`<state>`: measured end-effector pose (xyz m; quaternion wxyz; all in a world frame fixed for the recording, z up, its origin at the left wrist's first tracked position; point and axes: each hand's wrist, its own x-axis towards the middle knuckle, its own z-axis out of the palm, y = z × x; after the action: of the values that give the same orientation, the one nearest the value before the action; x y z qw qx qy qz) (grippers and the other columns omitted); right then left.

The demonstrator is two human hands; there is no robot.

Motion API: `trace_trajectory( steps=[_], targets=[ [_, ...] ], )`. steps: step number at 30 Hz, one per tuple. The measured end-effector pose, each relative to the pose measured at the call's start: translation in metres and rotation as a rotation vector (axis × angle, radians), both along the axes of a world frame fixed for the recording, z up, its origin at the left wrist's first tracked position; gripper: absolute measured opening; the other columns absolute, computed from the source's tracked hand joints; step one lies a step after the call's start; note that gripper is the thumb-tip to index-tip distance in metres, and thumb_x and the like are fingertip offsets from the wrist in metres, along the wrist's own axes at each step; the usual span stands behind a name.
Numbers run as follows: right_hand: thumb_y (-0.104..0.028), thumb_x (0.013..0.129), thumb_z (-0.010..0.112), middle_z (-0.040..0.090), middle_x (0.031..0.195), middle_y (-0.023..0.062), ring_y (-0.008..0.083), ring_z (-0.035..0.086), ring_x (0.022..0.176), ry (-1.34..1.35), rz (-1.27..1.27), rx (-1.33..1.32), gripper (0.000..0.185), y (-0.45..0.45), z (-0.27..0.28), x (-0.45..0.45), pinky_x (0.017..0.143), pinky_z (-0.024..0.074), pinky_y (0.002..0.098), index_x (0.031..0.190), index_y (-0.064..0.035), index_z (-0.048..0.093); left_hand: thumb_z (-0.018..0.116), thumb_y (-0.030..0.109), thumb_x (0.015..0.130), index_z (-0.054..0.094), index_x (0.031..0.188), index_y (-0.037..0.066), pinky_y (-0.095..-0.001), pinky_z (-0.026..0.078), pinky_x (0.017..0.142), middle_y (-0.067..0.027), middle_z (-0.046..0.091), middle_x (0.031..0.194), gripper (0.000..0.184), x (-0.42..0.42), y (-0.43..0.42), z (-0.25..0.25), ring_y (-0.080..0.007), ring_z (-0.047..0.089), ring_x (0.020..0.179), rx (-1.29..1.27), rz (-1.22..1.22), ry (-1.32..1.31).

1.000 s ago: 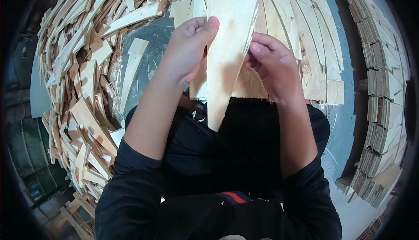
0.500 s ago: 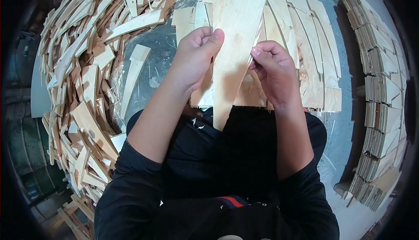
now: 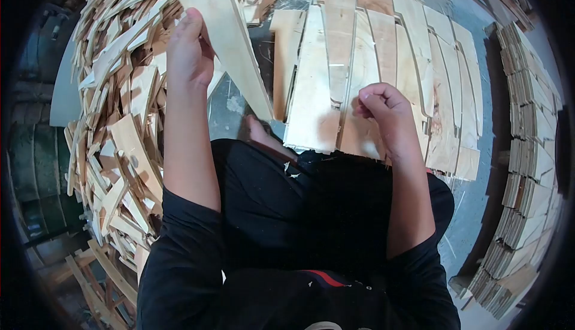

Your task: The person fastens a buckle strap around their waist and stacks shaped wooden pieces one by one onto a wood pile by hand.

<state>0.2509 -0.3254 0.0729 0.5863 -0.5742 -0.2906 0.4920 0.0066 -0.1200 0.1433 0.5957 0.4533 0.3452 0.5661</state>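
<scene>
My left hand (image 3: pixel 190 51) grips a long tapered wooden board (image 3: pixel 224 27) by its left edge, up at the upper left. The board slants, its narrow end pointing down toward my lap. Over the rows of cut plywood pieces (image 3: pixel 410 60) in front of me, my right hand (image 3: pixel 388 111) is curled, thumb pressed to the index finger. Whatever sits in that pinch, if anything, is too small to make out. The plywood pieces lie side by side, with thin curved gaps between them, just beyond my knees.
A big heap of wood offcuts (image 3: pixel 129 132) fills the left side. Bundled stacks of plywood pieces (image 3: pixel 521 150) line the right across a strip of grey floor (image 3: pixel 464 210). A wooden frame (image 3: pixel 99 282) stands at the lower left. My bare foot (image 3: pixel 260 131) shows near the pieces.
My left hand has carried the board up and left, away from my right hand, which has let go of its edge and dropped slightly. The plywood pieces beneath are now uncovered.
</scene>
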Motion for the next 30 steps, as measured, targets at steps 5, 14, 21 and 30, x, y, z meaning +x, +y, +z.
trace_trajectory(
  steps=[5,14,21,30],
  targets=[
    [-0.01,0.09,0.063,0.062,0.082,0.003,0.0086,0.056,0.074,-0.197,0.01,-0.045,0.012,-0.002,-0.008,-0.016,0.071,0.0452,0.0224,0.095,0.0017,0.063,0.047,0.025,0.103,0.06,0.099,0.005,-0.0278,0.051,0.067,-0.0034,0.066,0.089,0.025,-0.029,0.011,0.012,-0.0125,0.063,0.074,0.012,0.191,-0.145],
    [-0.011,0.092,0.063,0.064,0.093,0.0032,0.0096,0.057,0.086,-0.427,0.292,0.086,0.017,-0.002,0.028,-0.088,0.077,0.0463,0.0245,0.104,0.0014,0.064,0.05,0.012,0.099,0.059,0.109,-0.003,-0.0292,0.052,0.067,-0.0104,0.065,0.092,0.02,-0.053,0.004,0.033,-0.0183,0.063,0.078,0.174,0.239,-0.454],
    [-0.013,0.091,0.066,0.066,0.1,0.0065,0.0135,0.059,0.089,-0.41,0.655,0.03,0.026,0.101,-0.004,-0.189,0.083,0.0478,0.0285,0.111,0.0029,0.062,0.052,0.025,0.097,0.059,0.102,0.003,-0.0416,0.043,0.076,-0.0114,0.058,0.081,0.024,-0.058,0.006,0.049,-0.0281,0.057,0.08,0.837,0.961,0.191],
    [-0.018,0.08,0.071,0.053,0.13,0.0233,0.0299,0.062,0.095,-1.139,1.135,0.501,0.069,0.24,-0.099,-0.332,0.083,0.0506,0.0372,0.139,0.0019,0.041,0.067,0.013,0.072,0.054,0.091,0.008,-0.0523,0.032,0.083,-0.0104,0.047,0.094,0.023,-0.023,-0.014,0.045,-0.0301,0.044,0.099,0.774,0.969,0.071]
  ],
)
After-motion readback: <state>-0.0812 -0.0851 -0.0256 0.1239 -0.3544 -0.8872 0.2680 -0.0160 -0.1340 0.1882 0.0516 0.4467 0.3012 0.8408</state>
